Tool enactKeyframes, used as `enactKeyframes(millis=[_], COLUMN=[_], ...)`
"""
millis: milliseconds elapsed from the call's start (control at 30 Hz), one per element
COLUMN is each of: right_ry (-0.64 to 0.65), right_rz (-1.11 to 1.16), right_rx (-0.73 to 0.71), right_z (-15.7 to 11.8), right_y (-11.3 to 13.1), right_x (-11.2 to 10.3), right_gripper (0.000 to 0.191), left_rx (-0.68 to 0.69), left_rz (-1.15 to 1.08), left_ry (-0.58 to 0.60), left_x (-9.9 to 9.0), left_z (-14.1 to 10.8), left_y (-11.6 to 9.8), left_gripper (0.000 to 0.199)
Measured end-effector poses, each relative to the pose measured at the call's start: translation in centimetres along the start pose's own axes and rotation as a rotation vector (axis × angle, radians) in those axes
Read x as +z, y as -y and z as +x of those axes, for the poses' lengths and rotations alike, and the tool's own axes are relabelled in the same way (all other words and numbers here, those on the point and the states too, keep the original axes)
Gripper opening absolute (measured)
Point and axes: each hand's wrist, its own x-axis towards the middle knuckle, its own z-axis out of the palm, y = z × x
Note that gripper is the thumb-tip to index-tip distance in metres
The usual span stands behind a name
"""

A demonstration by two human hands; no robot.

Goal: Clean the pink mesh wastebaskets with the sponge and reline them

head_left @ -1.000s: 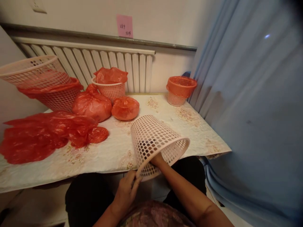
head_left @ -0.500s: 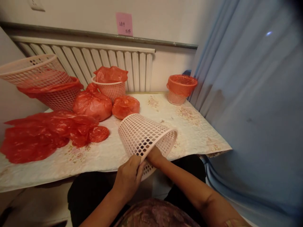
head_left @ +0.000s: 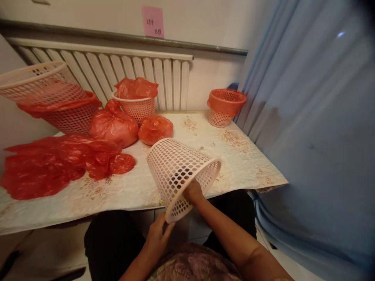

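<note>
Together we hold the pale pink perforated plastic basket (head_left: 181,171): left hand (head_left: 156,238) pinching its rim, right hand (head_left: 191,191) gripping inside.

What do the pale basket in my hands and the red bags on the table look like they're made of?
The pale basket looks like moulded plastic, matt, stiff: an even grid of square holes and a smooth rim. The red bags look like thin plastic film, glossy and see-through, crumpled with shiny creases. The tablecloth seems quilted fabric with a flower print.
</note>
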Motion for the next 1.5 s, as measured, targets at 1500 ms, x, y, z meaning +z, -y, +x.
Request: enactKeyframes(millis=[1500], right_ry=[0.04], right_rz=[0.317], right_rx=[-0.11], right_z=[0.0], right_y=[4.2], right_x=[1.8], right_gripper=[0.029], left_rx=[0.347], left_rz=[0.228], left_ry=[-0.156], left_x=[-3.0], left_z=[3.6], left_y=[-6.2], left_gripper=[0.014])
